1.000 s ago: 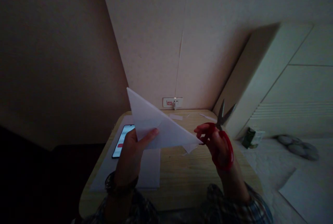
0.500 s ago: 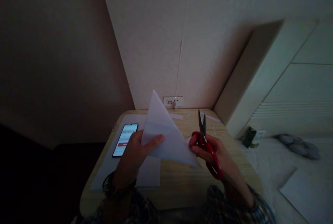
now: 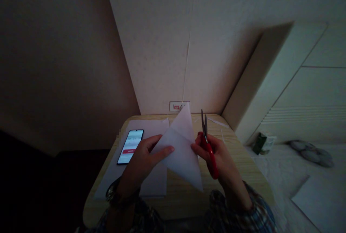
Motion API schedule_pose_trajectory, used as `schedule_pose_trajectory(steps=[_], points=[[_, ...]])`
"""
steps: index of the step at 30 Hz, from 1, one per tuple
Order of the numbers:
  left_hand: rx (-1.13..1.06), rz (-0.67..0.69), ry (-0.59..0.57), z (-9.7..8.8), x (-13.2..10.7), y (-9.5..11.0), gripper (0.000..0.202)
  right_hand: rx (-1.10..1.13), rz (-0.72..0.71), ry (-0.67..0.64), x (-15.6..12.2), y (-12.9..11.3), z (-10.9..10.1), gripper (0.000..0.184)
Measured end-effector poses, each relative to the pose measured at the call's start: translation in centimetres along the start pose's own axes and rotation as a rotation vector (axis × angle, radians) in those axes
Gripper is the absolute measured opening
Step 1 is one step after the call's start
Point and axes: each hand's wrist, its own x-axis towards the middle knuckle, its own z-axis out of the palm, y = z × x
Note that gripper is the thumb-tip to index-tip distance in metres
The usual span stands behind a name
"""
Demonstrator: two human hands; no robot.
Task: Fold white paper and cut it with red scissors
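Note:
A folded white sheet of paper [image 3: 181, 150], triangular in outline, is held above the table with one corner pointing up. My left hand [image 3: 147, 155] is closed on its left side, the thumb lying across the front face. In my right hand [image 3: 216, 152] is a pair of scissors [image 3: 209, 150] with red handles, blades pointing up and slightly apart. The right fingertips are at the paper's right edge; whether they pinch it is hard to tell. A phone [image 3: 130, 147] with a lit screen lies beyond my left hand on a stack of white paper [image 3: 154, 182].
Thin paper strips [image 3: 217, 122] lie toward the back of the wooden table [image 3: 232, 175]. A wall socket [image 3: 175, 106] is just behind it. To the right, a pale bed surface holds a green and white box [image 3: 263, 143], a grey object [image 3: 310, 152] and a white sheet [image 3: 321, 200].
The paper has turned clockwise, its upper corner swinging right and its lower right corner dropping. My right hand with the scissors has shifted left, closer to the paper.

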Motion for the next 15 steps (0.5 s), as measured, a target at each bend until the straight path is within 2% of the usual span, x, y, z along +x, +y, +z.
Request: schedule_pose_trajectory(steps=[4,11,15], points=[[-0.063,0.011,0.090,0.35,0.18,0.07,0.017,0.062,0.005,0.049,-0.19,0.17,0.02,0.021],[-0.126,0.040,0.120,0.73,0.23,0.07,0.013,0.132,0.021,0.078,-0.30,-0.04,0.45,0.022],[-0.206,0.098,0.233,0.68,0.42,-0.44,0.009,0.175,0.005,0.130,-0.43,-0.11,0.63,0.023]])
